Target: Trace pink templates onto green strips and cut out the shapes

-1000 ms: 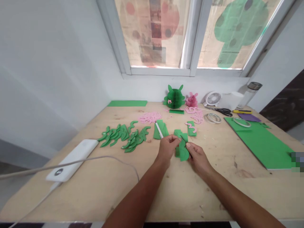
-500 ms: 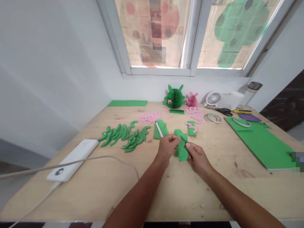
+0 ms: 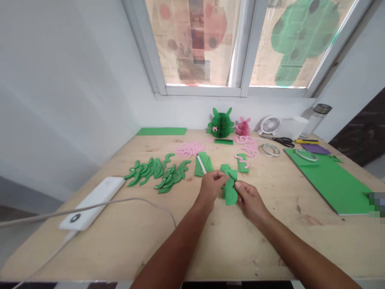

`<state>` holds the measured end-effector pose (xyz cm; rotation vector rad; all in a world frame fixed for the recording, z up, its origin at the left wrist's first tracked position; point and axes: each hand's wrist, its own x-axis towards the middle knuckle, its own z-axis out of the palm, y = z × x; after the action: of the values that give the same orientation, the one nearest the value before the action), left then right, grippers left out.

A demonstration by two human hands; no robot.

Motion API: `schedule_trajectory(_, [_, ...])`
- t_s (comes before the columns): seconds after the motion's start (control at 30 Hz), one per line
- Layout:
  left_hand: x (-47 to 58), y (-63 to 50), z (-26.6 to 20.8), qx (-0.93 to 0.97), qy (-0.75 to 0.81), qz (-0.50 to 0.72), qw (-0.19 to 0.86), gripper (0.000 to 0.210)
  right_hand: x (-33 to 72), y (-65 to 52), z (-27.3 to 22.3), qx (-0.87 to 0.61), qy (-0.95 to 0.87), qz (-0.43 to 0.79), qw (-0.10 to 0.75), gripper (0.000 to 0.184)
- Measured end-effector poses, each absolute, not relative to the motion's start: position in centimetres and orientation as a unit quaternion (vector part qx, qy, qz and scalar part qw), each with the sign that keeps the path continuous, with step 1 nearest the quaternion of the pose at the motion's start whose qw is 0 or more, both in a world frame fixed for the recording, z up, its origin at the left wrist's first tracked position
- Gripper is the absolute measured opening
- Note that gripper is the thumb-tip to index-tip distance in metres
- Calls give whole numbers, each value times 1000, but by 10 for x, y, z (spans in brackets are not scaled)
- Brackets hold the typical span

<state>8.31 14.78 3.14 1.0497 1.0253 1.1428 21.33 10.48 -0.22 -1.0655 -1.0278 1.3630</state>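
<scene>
Between my hands is a green paper cutout (image 3: 231, 194) with a rounded lower lobe, above the wooden table. My left hand (image 3: 213, 185) pinches its upper left part, fingertips closed. My right hand (image 3: 249, 197) grips its right edge between thumb and fingers. Other green paper shows behind the cutout; whether it is one piece with it I cannot tell. Just beyond my left hand, a white pen (image 3: 201, 164) lies on folded green paper (image 3: 207, 159). Farther right, a pink curvy cutout (image 3: 244, 162) rests on a green paper strip (image 3: 242, 168).
Piles of green cutouts (image 3: 171, 178) and pink cutouts (image 3: 190, 149) lie left. A white power bank (image 3: 93, 202) with a cable sits at far left. Behind stand a green honeycomb paper figure (image 3: 221, 124) and a fan (image 3: 269, 125). Scissors (image 3: 282, 141), tape rolls (image 3: 270, 149) and green sheets (image 3: 333, 184) are right.
Almost nothing differs. The green cutout and my right hand have shifted very slightly to the left; both hands keep their hold.
</scene>
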Motion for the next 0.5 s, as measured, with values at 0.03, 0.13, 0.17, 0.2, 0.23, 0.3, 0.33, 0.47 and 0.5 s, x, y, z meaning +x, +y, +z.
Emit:
schedule_trajectory(0.03, [83,148,31,453,441,493,598,19,213,105,-2,-448,-431,572,534,46])
schedule_trajectory(0.13, [83,148,31,452,440,497,595,19,213,105,-3,-447,-428,573,536,46])
schedule_trajectory(0.17, [83,148,31,452,440,499,595,19,213,105,-4,-446,-428,574,537,46])
schedule_trajectory(0.2, [83,148,32,450,441,499,595,20,213,105,-4,-444,-428,575,537,46])
schedule_trajectory(0.23, [83,148,32,449,441,497,597,20,213,105,-4,-443,-428,576,537,46])
schedule_trajectory(0.3, [83,147,33,443,441,494,604,19,213,105,-4,-441,-426,578,538,45])
schedule_trajectory(0.33, [83,147,33,439,441,493,608,19,213,105,-3,-442,-425,579,538,45])
schedule_trajectory(0.47, [85,144,36,422,439,495,620,21,213,105,-4,-448,-415,579,540,46])
schedule_trajectory(0.5, [85,144,36,419,437,497,622,21,213,105,-4,-447,-413,580,542,46])
